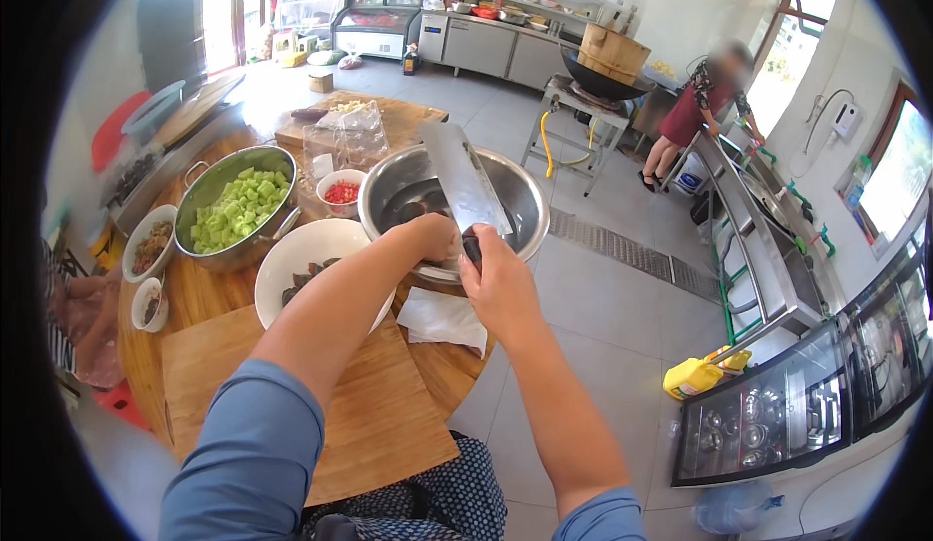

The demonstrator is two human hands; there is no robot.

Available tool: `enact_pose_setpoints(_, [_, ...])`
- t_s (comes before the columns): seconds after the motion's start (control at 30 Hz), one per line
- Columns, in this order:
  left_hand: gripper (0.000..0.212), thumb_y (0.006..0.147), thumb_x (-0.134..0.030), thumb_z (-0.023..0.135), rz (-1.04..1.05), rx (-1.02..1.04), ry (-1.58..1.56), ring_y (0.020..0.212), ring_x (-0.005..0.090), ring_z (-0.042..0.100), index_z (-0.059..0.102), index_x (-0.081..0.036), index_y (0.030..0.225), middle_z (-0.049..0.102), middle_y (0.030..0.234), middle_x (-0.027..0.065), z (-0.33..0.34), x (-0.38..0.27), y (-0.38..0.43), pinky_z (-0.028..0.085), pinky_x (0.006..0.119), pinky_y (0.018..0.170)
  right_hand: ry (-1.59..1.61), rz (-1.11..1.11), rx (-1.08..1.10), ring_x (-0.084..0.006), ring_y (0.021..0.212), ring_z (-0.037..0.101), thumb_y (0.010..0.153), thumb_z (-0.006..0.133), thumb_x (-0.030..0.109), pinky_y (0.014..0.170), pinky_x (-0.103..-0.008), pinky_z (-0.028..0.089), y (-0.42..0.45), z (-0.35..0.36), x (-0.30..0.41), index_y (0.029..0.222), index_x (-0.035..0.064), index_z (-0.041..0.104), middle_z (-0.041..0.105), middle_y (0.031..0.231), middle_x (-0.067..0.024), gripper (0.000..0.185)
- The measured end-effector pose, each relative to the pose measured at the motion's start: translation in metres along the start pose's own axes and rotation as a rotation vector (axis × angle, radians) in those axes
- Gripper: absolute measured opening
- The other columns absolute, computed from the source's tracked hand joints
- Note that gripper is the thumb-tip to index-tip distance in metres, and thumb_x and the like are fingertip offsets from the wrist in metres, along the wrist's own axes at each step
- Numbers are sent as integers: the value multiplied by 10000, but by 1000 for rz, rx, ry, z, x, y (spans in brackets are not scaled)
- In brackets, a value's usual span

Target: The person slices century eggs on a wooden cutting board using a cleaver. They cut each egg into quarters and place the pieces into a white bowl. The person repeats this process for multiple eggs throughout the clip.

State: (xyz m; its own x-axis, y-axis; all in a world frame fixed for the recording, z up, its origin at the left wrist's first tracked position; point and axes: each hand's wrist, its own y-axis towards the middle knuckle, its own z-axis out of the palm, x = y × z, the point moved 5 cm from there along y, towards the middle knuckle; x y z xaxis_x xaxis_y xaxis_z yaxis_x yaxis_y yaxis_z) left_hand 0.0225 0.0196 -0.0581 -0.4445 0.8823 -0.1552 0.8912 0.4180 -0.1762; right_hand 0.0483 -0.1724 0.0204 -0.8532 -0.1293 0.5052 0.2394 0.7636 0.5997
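My right hand (501, 275) grips the dark handle of a Chinese cleaver (466, 176), its broad blade tilted up over a stainless steel bowl (536, 238). Close by, my left hand (431, 238) is at the bowl's near rim with its fingers curled; whether it holds anything is hidden. Dark pieces lie in liquid inside the bowl. A white bowl (275, 264) with dark cut pieces stands under my left forearm, beside a wooden cutting board (393, 424). A white cloth or paper towel (444, 318) lies near the table edge.
Left of the hands stand a steel pot (291, 169) of green cubes, a small bowl (341, 209) of chopped red pepper and a bowl (130, 257) of mixed food. A second board (415, 114) lies behind. One person sits at far left; another (711, 96) stands by the sink.
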Motion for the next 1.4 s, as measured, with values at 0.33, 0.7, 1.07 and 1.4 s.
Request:
enact_pose_setpoints(0.33, [284, 809, -79, 669, 58, -373, -231, 1085, 404, 641, 634, -123, 1087, 601, 1132, 164, 12, 50, 4, 529, 462, 918, 273, 288, -17, -290, 789, 691, 949, 719, 206, 738, -422, 541, 4, -21, 4, 1273, 63, 529, 686, 881, -155, 401])
enact_pose_setpoints(0.7, [281, 840, -190, 714, -9, -86, -127, 1055, 378, 670, 706, -87, 1101, 703, 1042, 188, -8, 32, -21, 532, 460, 906, 746, 509, -1, -65, 565, 493, 1015, 671, 178, 465, -244, 408, -11, -60, -9, 1324, -1, 464, 578, 872, -53, 413])
enact_pose_setpoints(1.07, [465, 831, -206, 713, -209, 356, -184, 884, 274, 709, 614, -58, 1261, 730, 1032, 159, 4, 38, -15, 535, 393, 698, 867, 524, 45, -67, 572, 493, 1033, 656, 181, 471, -253, 412, -24, -59, -9, 1323, 11, 453, 594, 950, -72, 392])
enact_pose_setpoints(1.4, [456, 931, -114, 757, -98, -395, -1077, 919, 156, 647, 525, -53, 1319, 642, 1085, 84, -59, 31, -17, 535, 282, 742, 909, 516, -62, -68, 536, 497, 1028, 662, 180, 447, -242, 416, -30, -77, -17, 1298, -3, 463, 580, 833, -63, 382])
